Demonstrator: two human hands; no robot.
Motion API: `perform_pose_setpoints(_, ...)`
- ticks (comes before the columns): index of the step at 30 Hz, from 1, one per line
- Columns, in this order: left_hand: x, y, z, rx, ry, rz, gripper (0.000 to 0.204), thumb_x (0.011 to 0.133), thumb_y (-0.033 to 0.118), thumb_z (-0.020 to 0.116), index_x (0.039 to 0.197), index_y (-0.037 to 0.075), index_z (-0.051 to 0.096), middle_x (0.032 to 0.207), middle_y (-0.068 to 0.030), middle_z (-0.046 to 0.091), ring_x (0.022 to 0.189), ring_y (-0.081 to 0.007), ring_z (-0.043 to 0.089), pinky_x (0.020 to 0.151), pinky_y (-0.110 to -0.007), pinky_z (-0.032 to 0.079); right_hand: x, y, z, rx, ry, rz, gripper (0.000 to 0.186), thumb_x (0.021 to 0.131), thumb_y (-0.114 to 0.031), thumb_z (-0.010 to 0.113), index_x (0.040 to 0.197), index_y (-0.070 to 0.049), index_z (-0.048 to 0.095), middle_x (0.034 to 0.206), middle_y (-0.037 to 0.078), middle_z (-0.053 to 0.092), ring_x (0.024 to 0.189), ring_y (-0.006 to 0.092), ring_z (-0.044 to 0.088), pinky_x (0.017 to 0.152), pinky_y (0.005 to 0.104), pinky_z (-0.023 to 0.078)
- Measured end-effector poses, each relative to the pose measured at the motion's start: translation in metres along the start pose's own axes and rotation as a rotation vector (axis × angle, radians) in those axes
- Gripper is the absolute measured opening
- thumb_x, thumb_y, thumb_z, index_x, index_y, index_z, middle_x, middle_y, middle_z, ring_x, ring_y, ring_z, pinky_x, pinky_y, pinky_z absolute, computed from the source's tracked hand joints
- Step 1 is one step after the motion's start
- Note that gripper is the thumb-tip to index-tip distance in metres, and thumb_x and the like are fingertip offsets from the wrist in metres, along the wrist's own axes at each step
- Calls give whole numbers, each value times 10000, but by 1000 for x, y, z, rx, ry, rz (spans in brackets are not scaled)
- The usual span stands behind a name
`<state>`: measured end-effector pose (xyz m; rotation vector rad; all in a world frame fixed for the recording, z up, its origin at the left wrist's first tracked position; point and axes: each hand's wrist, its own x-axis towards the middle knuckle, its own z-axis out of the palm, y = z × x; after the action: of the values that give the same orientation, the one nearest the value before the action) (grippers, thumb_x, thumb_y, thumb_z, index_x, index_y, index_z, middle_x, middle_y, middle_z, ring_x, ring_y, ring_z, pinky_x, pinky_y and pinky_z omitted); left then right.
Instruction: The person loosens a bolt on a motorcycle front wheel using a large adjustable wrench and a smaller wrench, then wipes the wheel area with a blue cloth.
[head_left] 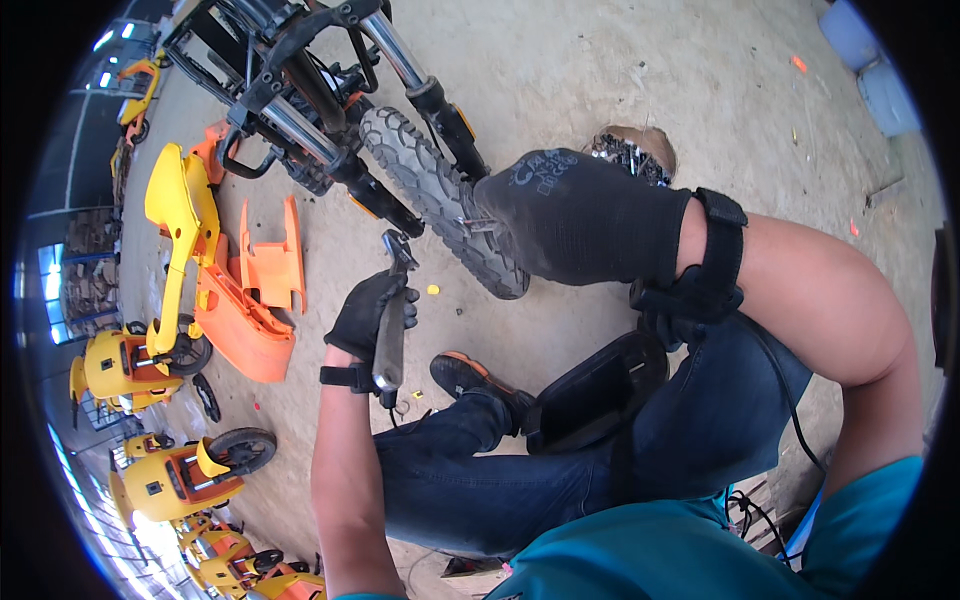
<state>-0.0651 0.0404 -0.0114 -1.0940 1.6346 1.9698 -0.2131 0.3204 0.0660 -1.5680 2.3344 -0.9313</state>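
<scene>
My left hand (362,316), in a black glove, is closed around the handle of an adjustable wrench (388,348). The wrench's jaw end points up, close to the lower end of a fork leg (385,195). My right hand (580,215), also gloved in black, is at the near side of a knobbly black tyre (425,185). A thin metal piece (478,222) sticks out by its fingers, which are mostly hidden by the back of the hand. The tyre stands between the two legs of a motorbike's front fork.
Orange body panels (250,320) and a yellow panel (180,205) lie left of the bike. Several yellow-orange motorbikes (165,475) line the far left. Small metal parts (630,155) sit in a container behind my right hand. A black padded piece (600,395) is by my legs.
</scene>
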Motion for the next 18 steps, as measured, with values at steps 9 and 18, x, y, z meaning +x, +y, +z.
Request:
perform_pose_setpoints(9,-1,3,-14,67,-33,7,272,893,237,525,1095,55,537,770,-83,614,578,-155,567,531,-278,477,-2,-3,-3,37,-46,16,205,701,-116,636,846,21,590,728,188,616,688,323,631,628,376,515)
perform_pose_setpoints(18,-6,6,-8,-3,17,23,295,888,276,527,1128,108,491,735,-57,571,518,-133,536,470,-270,459,-1,1,0,-135,-23,-134,345,754,-101,571,1077,20,549,828,114,612,729,251,610,639,336,487)
